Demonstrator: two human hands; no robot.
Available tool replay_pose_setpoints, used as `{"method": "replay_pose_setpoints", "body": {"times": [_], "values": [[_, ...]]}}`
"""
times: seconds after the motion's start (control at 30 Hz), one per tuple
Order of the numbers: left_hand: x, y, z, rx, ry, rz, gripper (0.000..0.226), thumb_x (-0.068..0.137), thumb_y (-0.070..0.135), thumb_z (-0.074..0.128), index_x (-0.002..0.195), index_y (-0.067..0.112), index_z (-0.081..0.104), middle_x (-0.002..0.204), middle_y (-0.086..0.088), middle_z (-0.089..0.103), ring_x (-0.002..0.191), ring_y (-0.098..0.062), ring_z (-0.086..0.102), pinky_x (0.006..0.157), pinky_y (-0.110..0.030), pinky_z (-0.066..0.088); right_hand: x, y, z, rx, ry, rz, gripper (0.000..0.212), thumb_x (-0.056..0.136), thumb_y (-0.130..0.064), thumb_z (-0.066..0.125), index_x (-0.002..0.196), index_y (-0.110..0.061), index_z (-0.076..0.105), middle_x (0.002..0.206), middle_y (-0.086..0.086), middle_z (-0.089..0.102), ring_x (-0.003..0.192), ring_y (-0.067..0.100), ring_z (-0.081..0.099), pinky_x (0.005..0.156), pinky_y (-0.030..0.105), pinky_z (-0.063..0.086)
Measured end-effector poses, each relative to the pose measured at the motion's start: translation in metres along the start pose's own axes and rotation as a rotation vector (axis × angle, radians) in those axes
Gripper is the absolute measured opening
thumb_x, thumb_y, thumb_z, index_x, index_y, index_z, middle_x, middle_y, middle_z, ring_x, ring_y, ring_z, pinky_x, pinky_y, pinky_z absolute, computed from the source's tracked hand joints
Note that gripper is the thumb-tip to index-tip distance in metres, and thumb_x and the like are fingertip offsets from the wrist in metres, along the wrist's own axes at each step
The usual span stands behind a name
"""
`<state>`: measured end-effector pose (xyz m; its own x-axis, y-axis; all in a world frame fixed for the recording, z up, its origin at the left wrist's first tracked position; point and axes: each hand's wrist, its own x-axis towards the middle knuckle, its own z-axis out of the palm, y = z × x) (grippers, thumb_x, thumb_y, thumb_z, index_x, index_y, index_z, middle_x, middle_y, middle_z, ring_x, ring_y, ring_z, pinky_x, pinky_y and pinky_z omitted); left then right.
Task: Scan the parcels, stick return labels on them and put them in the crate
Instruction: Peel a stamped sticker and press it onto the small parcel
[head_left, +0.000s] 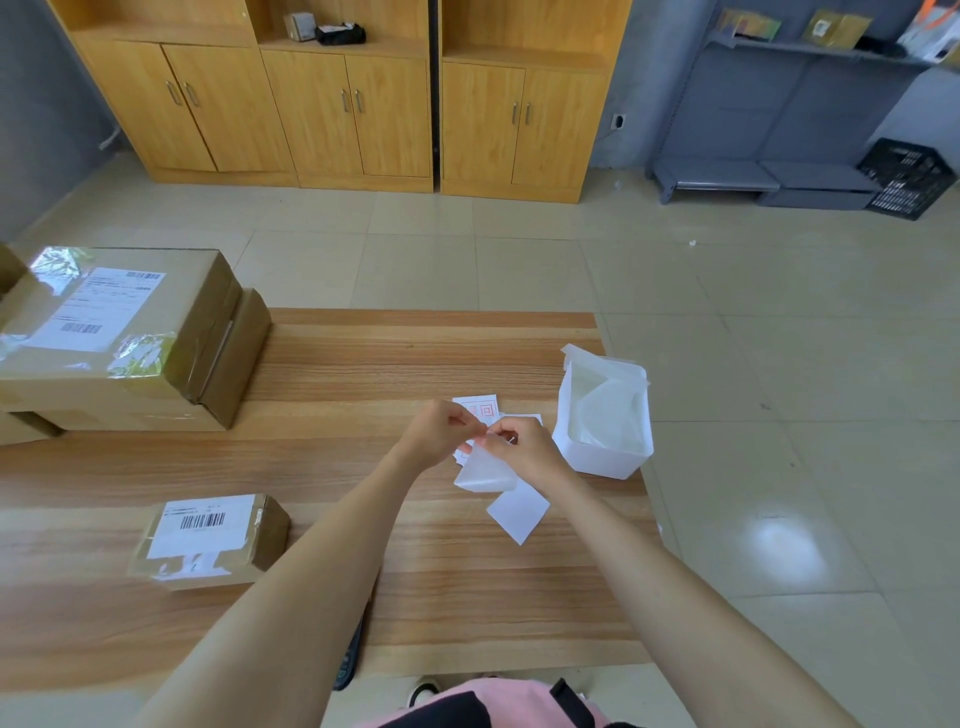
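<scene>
STEP: peeling label | LEFT: left hand pinches label edge | RIGHT: right hand pinches its backing, above table | PARCEL: small parcel near left, unlabelled | CRATE: crate far right, on floor | LEFT TO DO: sticking, crating; stack waits

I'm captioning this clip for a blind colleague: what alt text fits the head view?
Both hands, left hand and right hand, pinch a return label above a wooden table, apparently peeling it from its backing. A small parcel lies near left, stacked boxes far left, a white bin to the right.
</scene>
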<state>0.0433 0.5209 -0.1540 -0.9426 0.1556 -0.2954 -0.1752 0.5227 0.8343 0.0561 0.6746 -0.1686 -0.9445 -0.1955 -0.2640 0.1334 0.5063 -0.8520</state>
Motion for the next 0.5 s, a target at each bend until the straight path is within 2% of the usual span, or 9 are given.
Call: {"method": "replay_pose_setpoints", "body": {"times": [0.1,0.23,0.5], "values": [[0.0008,0.0007,0.0007,0.001,0.004,-0.005,0.015,0.087,0.016,0.062,0.083,0.005,0.071,0.074,0.004,0.068,0.062,-0.004,0.065,0.062,-0.023,0.048,0.0,0.0,0.0007,0.012,0.025,-0.003,0.016,0.09,-0.026,0.061,0.084,-0.012,0.062,0.075,-0.009,0.054,0.067,0.005,0.045,0.06,0.014,0.034],[0.0015,0.0008,0.0008,-0.007,0.004,-0.006,0.015,0.088,0.015,0.058,0.083,0.005,0.069,0.08,0.0,0.07,0.065,-0.008,0.068,0.062,-0.025,0.047,0.0009,-0.0007,-0.0005,0.003,0.028,0.02,0.026,0.091,-0.03,0.059,0.091,-0.005,0.064,0.085,-0.005,0.059,0.074,0.007,0.048,0.066,0.019,0.037],[0.0017,0.0035,0.0029,-0.01,0.01,-0.021,0.015,0.09,0.013,0.055,0.083,0.006,0.066,0.08,0.0,0.067,0.067,-0.013,0.067,0.07,-0.032,0.05,0.0032,0.0017,0.0007,0.009,0.069,0.051,0.024,0.089,-0.034,0.061,0.092,-0.011,0.065,0.084,-0.013,0.061,0.074,-0.003,0.051,0.063,0.015,0.038]]}}
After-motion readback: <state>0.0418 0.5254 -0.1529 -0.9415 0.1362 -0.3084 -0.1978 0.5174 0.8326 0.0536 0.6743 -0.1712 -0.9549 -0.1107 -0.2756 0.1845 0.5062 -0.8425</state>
